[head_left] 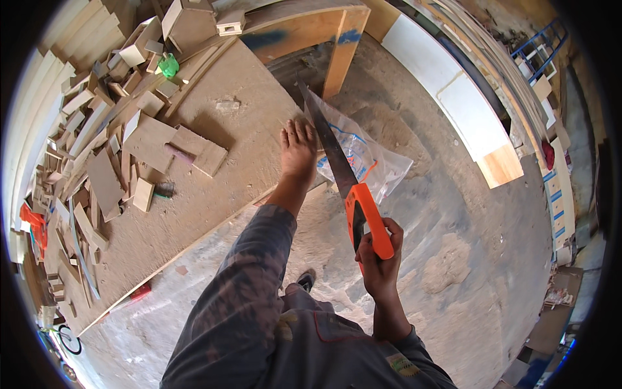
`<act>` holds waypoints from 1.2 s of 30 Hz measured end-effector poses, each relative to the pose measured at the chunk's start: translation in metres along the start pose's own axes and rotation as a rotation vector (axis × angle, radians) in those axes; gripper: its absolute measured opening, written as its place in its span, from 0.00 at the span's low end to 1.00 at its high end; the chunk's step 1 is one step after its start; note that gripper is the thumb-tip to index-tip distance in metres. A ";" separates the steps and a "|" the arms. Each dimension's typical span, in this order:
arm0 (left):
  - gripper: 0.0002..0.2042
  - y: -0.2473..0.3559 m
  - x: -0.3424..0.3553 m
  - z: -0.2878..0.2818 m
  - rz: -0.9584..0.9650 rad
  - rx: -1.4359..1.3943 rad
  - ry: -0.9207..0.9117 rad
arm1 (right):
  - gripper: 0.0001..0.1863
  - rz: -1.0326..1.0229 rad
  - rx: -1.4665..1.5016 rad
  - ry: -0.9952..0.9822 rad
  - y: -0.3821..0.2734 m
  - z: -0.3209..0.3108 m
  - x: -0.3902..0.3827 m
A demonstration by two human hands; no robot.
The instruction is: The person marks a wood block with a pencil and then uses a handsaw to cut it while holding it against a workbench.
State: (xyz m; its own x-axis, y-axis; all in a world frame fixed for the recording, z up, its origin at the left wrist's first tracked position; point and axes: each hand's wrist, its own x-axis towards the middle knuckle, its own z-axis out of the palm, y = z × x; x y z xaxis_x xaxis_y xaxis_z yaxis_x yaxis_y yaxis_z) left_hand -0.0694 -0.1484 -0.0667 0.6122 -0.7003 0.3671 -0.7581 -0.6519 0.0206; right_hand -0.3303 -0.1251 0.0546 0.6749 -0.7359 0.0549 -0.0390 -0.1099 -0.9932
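Observation:
My left hand point(297, 148) lies on the dusty wooden worktop point(246, 84) at its right edge, fingers spread and pointing forward. My right hand point(379, 259) grips the orange handle of a hand saw point(337, 149), whose long dark blade points up and away, just right of my left fingers along the worktop edge; whether the blade touches it I cannot tell. Behind the blade is a clear plastic bag point(379, 165) with blue print and an orange stripe, partly hidden by the saw and hand.
Wooden offcuts point(103, 175) and a green bag point(167, 65) crowd the worktop's left and back. An upright plywood panel point(285, 35) is at the top. Long white-faced boards point(453, 97) line the right. A foot point(307, 279) shows on the dusty floor point(453, 311) below.

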 end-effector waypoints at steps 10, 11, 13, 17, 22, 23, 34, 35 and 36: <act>0.27 0.002 0.002 0.008 -0.004 -0.037 0.038 | 0.17 -0.065 -0.184 -0.019 -0.007 0.023 0.053; 0.27 0.001 0.002 0.007 -0.007 -0.042 0.038 | 0.14 -0.037 -0.206 -0.043 -0.008 0.020 0.052; 0.26 -0.001 0.001 0.005 -0.012 -0.053 0.037 | 0.08 0.021 -0.250 -0.091 -0.009 0.007 0.045; 0.25 -0.002 0.000 0.006 0.018 -0.042 0.027 | 0.06 0.042 -0.259 -0.072 -0.025 -0.013 0.020; 0.25 0.000 -0.001 0.001 0.018 -0.036 0.001 | 0.06 -0.024 -0.148 -0.062 -0.012 0.017 0.080; 0.25 0.001 0.000 0.002 0.016 -0.037 0.004 | 0.06 0.032 -0.106 -0.068 -0.016 0.022 0.090; 0.28 -0.002 0.001 0.017 -0.011 -0.011 0.063 | 0.06 -0.012 -0.236 -0.092 -0.025 0.009 0.033; 0.27 -0.001 0.003 0.014 -0.011 -0.020 0.064 | 0.07 -0.065 -0.250 -0.086 -0.022 0.009 0.042; 0.27 0.000 0.002 0.011 -0.011 -0.030 0.058 | 0.07 -0.110 -0.264 -0.082 -0.015 0.012 0.054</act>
State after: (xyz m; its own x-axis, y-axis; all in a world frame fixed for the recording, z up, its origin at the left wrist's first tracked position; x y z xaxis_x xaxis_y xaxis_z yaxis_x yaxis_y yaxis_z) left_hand -0.0657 -0.1530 -0.0760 0.6070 -0.6746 0.4200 -0.7583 -0.6499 0.0521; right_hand -0.2840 -0.1555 0.0707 0.7428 -0.6544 0.1414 -0.1456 -0.3640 -0.9199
